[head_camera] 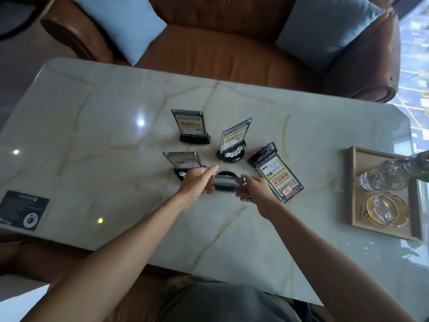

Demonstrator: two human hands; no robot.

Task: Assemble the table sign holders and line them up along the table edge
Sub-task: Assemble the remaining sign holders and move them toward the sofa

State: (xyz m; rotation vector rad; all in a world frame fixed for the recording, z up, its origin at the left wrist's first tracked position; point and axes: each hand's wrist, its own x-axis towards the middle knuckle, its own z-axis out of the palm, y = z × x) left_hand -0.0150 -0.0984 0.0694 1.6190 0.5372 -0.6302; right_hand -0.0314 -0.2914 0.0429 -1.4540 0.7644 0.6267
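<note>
- Your left hand (197,180) and right hand (251,189) hold a clear acrylic sign panel (226,182) between them, edge-on to you and blurred, just above the table.
- Your left fingers curl round the panel's left end with the thumb stretched out over its top; your right fingers pinch its right end.
- Right behind the panel sits a black rounded base (226,175), mostly hidden by it; whether the panel touches it you cannot tell.
- Three assembled sign holders stand beyond your hands: a far one (190,126) on a black rectangular base, a middle one (233,142) on a round black base with white dots, and a near-left one (183,162) just beside your left hand.
- A fourth sign holder (276,175) lies flat to the right of your right hand, its green and orange printed card facing up and its black base pointing far.
- The marble tabletop (116,145) is glossy, pale green-white with tan veins, and shows lamp reflections.
- A wooden tray (352,187) at the right edge holds glassware and a glass ashtray (386,211) with an amber rim.
- A black card (23,209) lies at the near-left edge.
- A brown leather sofa (220,49) with two light blue cushions stands on the far side.
</note>
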